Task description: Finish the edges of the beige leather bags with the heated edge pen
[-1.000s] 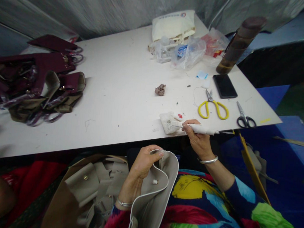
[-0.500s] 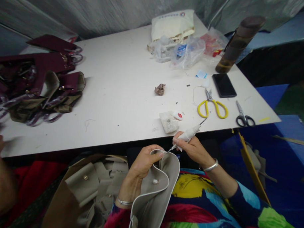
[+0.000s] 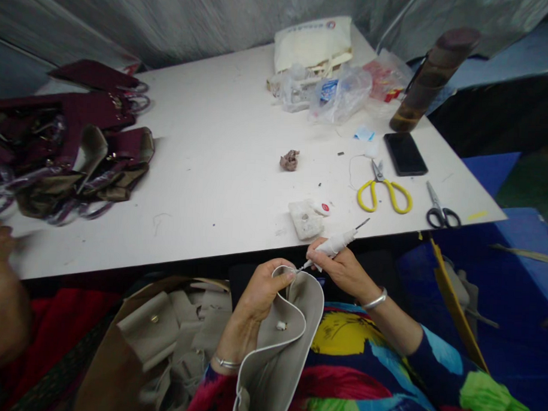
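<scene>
My left hand is closed, pinching the upper rim of a grey-beige bag between thumb and fingers. The bag hangs with its curved mouth gaping, and a small white-wrapped fitting sits on its side. In my right hand is an awl-like tool with a white wrapped grip and a thin metal rod sticking out of its far end. Its thin front tip meets the bag's rim right beside my left thumb. The exact contact is too small to make out.
Yellow-handled scissors, black-handled scissors, a phone and a bottle occupy the table's right side. Maroon bags pile up at left, near another person's hand. A box below holds grey pieces.
My right hand and the tool have shifted slightly left and down towards the rim. My left hand keeps its hold on the bag. The other person's hand at left has moved a little.
</scene>
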Tool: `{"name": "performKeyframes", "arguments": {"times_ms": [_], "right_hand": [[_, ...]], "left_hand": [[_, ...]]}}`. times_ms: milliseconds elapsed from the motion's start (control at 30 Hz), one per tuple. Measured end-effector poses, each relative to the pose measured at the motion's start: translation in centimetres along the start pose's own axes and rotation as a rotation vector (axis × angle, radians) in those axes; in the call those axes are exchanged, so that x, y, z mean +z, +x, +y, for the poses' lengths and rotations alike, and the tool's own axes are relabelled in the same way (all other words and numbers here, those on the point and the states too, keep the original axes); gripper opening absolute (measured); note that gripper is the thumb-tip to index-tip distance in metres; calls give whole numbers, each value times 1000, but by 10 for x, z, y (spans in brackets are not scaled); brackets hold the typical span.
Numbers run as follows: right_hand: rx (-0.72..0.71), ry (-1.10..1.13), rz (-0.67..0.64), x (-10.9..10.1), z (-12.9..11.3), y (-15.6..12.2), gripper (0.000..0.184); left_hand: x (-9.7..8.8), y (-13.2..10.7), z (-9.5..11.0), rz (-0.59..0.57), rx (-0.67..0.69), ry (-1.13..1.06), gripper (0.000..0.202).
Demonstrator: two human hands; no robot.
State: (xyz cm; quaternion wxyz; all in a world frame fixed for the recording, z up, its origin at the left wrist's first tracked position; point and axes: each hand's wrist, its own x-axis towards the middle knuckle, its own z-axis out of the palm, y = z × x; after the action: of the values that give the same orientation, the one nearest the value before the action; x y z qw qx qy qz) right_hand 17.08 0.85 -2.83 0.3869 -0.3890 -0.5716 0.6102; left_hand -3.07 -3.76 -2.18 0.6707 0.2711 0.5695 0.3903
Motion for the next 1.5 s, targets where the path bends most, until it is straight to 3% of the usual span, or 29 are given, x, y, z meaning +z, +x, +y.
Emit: {"name": "performKeyframes", "arguments": {"times_ms": [233,467,833,1000,1100,1200,1367,1500], "right_hand": [[-43,-22,52,-2,0,-1,27],[-102,-51,18,-1,-11,-5,26],[-101,-66,38,1,-3,-15,24],[-308,-242,-62,-1,-3,-32,16],[-410,-290,-43,-5,-4,-40,13],[-390,-176,64,-6,-1,-42,11],[-266,54,111,2,6,-42,28],[-151,42,125,6,3,-43,22]], "left_hand": [[4,-2,-3,13,33,8,35],[4,-2,-4,34,42,-15,36],[7,-2,-5,69,57,-25,33],[7,-1,-6,74,61,-35,31],[7,-2,-6,95,76,-33,30],[9,-4,-4,93,104,-1,28],[12,-9,-2,89,148,74,24],[11,-12,-2,102,187,153,22]]}}
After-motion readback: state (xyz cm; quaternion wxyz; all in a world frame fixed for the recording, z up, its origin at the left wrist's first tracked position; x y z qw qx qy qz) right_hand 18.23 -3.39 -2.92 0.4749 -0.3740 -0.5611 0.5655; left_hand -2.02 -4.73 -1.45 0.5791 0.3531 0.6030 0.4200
